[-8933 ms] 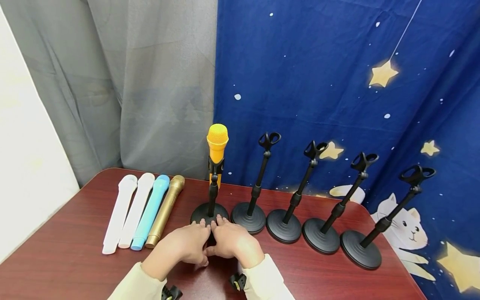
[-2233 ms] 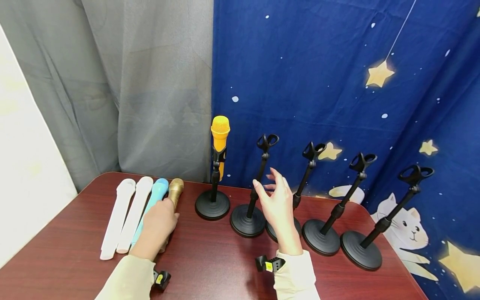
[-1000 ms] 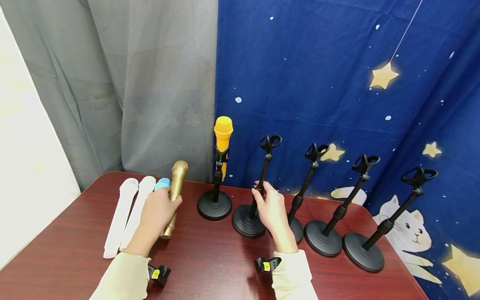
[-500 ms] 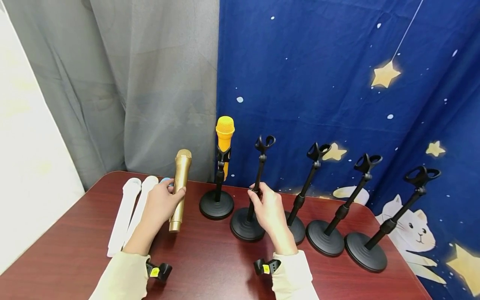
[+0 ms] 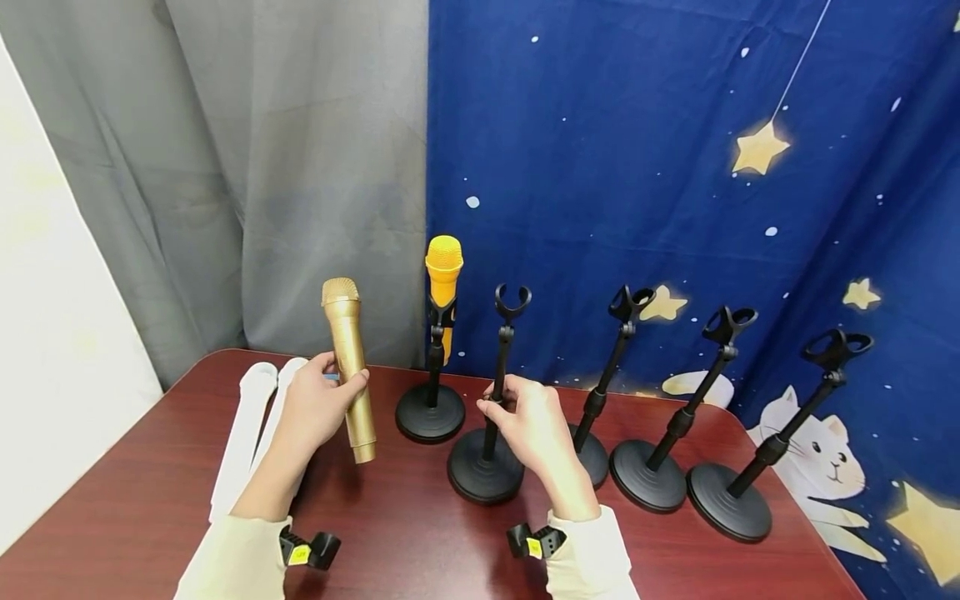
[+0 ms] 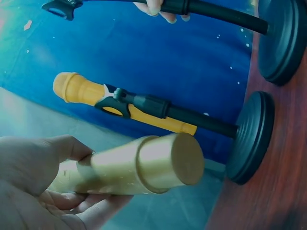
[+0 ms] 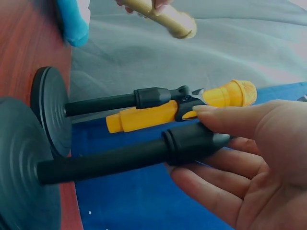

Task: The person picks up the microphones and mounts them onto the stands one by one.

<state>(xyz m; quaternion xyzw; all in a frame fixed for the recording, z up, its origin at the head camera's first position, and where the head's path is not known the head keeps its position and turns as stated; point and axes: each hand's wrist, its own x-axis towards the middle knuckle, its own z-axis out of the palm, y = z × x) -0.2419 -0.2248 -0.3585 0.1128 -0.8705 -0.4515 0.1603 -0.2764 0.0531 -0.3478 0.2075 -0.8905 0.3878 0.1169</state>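
My left hand (image 5: 313, 407) holds a gold microphone (image 5: 348, 358) nearly upright above the table, thumb on one side and fingers on the other. Its butt end faces the camera in the left wrist view. My right hand (image 5: 534, 419) pinches the collar of a black microphone stand (image 5: 487, 467) between thumb and fingers; the clip (image 5: 513, 304) on top holds nothing. Between the two hands, a yellow microphone (image 5: 444, 265) sits in the clip of another black stand (image 5: 431, 412). In the right wrist view, the pinched stand's collar (image 7: 192, 143) lies against my fingers.
Two white microphones (image 5: 243, 433) lie at the left of the brown table (image 5: 420, 542). A blue microphone (image 7: 76, 26) is mostly hidden behind my left hand. Three more black stands (image 5: 648, 473) with bare clips line the right side. Grey and blue curtains (image 5: 600, 167) hang behind.
My left hand has lifted the gold microphone off the table and tilted it upright. My right hand has taken hold of the second stand, drawn it slightly nearer and leftward, and turned its clip.
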